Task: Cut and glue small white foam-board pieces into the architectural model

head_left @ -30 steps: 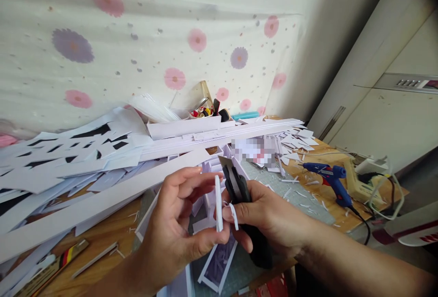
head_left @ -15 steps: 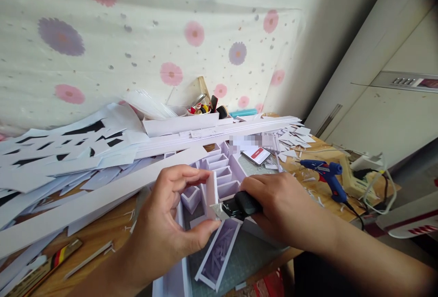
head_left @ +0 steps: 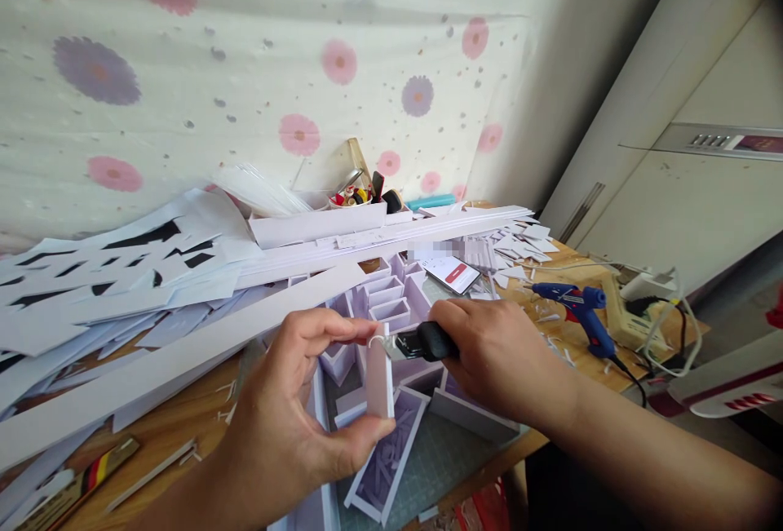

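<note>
Between the thumb and fingertips of my left hand (head_left: 311, 396) a small white foam board piece (head_left: 380, 384) is held upright. My right hand (head_left: 495, 356) is closed round a black utility knife (head_left: 431, 342). The knife's blade meets the upper part of the piece's edge, where a thin curled shaving shows. Below the hands, a narrow white box (head_left: 360, 502) filled with offcut strips sits on the green cutting mat (head_left: 449, 453). Just behind the hands stand several small white open boxes (head_left: 388, 311) side by side.
Cut white sheets (head_left: 110, 270) pile up on the left, and a long white strip (head_left: 183, 360) crosses the table. A phone (head_left: 453, 272) lies behind my right hand. To the right are a blue glue gun (head_left: 575, 307), a power strip (head_left: 624, 327) and cables.
The knife blade has moved from the lower end of the board piece up to near its top, and a curled shaving now shows. The view has shifted slightly.
</note>
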The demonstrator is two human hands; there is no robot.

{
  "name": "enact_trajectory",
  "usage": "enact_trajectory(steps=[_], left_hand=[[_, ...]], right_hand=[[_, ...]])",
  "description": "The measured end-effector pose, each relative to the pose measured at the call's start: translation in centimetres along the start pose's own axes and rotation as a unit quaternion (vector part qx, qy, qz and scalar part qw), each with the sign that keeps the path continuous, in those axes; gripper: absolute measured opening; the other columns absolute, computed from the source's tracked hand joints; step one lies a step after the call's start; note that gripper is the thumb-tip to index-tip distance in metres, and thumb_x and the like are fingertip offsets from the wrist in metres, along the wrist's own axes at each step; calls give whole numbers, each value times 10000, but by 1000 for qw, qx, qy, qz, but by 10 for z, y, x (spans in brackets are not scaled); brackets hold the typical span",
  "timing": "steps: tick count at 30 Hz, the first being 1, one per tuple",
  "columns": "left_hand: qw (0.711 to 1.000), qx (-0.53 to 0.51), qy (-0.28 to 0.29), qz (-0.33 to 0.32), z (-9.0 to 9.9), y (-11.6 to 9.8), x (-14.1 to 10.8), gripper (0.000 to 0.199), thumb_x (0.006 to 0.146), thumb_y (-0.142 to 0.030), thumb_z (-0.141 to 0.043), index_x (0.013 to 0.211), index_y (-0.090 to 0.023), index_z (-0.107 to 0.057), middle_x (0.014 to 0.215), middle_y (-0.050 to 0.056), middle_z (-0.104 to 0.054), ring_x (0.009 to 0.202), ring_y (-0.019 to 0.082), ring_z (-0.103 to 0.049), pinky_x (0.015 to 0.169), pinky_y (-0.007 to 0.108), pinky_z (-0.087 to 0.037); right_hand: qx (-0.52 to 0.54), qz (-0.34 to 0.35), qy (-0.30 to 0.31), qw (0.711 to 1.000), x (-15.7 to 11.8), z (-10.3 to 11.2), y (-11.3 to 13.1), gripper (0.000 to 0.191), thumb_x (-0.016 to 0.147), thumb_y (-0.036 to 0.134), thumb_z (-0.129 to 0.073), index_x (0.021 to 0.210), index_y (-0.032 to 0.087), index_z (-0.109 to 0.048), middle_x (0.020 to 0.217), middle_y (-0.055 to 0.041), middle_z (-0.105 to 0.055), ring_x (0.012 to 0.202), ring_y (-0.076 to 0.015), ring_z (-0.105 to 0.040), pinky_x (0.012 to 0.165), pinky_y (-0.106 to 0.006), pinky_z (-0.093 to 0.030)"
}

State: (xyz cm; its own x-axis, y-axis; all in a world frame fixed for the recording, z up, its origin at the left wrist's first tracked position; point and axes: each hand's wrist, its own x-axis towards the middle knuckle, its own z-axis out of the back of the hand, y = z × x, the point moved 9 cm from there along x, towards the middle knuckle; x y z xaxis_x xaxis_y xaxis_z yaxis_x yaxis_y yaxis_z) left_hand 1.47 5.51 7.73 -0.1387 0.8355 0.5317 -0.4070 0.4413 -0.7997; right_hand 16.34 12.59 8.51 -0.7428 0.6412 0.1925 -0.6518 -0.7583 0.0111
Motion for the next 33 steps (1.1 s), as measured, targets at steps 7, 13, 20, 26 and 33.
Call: enact_trajectory(steps=[7, 13, 20, 26, 33], left_hand=[[1000, 2, 3, -6, 3, 0, -1, 554, 644, -211, -815, 1111, -336, -545, 1092, 9, -707, 1029, 199, -688, 917, 316, -549], [1000, -2, 0, -11, 4, -1, 0, 531, 642, -174, -804, 1087, -303, -546, 1096, 28, -714, 1031, 209, -690, 921, 326, -547], [1000, -21, 17, 5, 4, 7, -1, 511, 670, -181, -805, 1084, -312, -535, 1098, 4, -705, 1043, 182, -676, 943, 301, -535], [999, -20, 42, 2, 0, 9, -4, 570, 668, -228, -828, 1134, -321, -514, 1133, 28, -694, 1091, 216, -668, 946, 315, -540], [961, 237, -55, -133, 7, -12, -2, 547, 711, -254, -791, 1179, -249, -508, 1098, 72, -693, 1020, 260, -692, 914, 393, -560]], right_hand=[[20, 29, 0, 999, 1, 1, 6, 104, 738, 113, -522, 780, 205, -544, 729, -21, -673, 619, -176, -610, 548, -303, -246], [-4, -2, -5, 1000, 6, 0, -1, 126, 739, 93, -527, 806, 190, -572, 741, -38, -692, 634, -174, -623, 547, -298, -233], [-8, -22, -10, 1000, 11, 0, -6, 109, 795, 127, -518, 838, 184, -601, 757, -52, -708, 641, -188, -631, 537, -306, -205], [-6, -73, -17, 997, 18, -3, -23, 114, 841, 165, -505, 844, 174, -619, 732, -73, -706, 580, -182, -582, 530, -297, -167], [276, -78, -7, 958, 15, -7, -18, 145, 818, 201, -563, 683, 186, -514, 588, 41, -471, 553, -103, -389, 532, -238, -264]])
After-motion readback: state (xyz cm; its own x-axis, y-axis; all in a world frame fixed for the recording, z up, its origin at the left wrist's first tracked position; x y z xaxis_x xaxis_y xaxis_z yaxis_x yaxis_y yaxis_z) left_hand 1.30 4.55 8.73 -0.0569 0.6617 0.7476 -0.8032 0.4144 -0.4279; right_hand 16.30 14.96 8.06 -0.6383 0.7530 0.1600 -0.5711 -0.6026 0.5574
